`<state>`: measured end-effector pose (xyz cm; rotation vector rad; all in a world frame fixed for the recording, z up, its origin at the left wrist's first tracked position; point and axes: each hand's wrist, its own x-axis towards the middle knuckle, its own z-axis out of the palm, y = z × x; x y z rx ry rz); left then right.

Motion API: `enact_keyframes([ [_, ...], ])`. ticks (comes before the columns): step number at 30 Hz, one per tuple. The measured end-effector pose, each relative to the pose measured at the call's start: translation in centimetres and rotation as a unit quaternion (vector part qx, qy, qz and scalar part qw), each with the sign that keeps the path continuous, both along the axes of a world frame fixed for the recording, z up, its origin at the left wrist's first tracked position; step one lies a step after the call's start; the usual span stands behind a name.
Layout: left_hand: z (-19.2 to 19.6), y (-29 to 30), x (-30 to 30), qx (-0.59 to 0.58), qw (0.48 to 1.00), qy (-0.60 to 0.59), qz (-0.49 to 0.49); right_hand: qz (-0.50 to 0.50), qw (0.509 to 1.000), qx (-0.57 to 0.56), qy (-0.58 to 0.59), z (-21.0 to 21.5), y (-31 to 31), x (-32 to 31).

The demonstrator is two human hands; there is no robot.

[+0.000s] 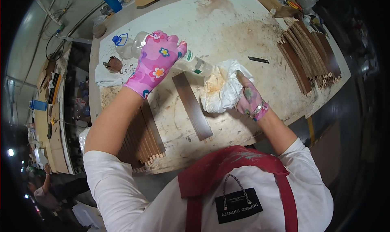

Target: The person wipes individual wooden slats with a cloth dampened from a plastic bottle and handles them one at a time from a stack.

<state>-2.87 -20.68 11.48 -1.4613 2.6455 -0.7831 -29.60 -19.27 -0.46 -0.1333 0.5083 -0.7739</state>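
My left hand (156, 63), in a pink flowered glove, is closed around a clear plastic bottle (196, 65). The bottle is tilted, its far end against a crumpled white cloth (221, 92) with yellow-brown stains. My right hand (250, 98), in a thinner, worn flowered glove, grips the cloth from its right side. Below the bottle lies a single dark brown wood strip (191, 106) with small pegs at its near end. A stack of similar strips (142, 138) is partly hidden behind my left forearm.
The stained white table (243, 37) also bears a black blade (258, 60), more strips (306, 55) at right, and a large blue-capped bottle (126, 47) at left. A blue cup (110, 1) stands at the far edge. Another person (46, 191) is at lower left.
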Motion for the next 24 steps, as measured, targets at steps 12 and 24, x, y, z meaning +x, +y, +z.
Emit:
enact_keyframes([
  [12,-7.6,-8.0,-0.2,0.101,0.957,0.265,0.059,-0.087,0.979,-0.079,0.165,4.8,-6.3,0.4],
  [24,-12.8,-10.0,-0.5,0.263,0.606,0.751,-0.008,0.007,0.995,-0.079,0.063,-0.8,-4.3,-5.0],
])
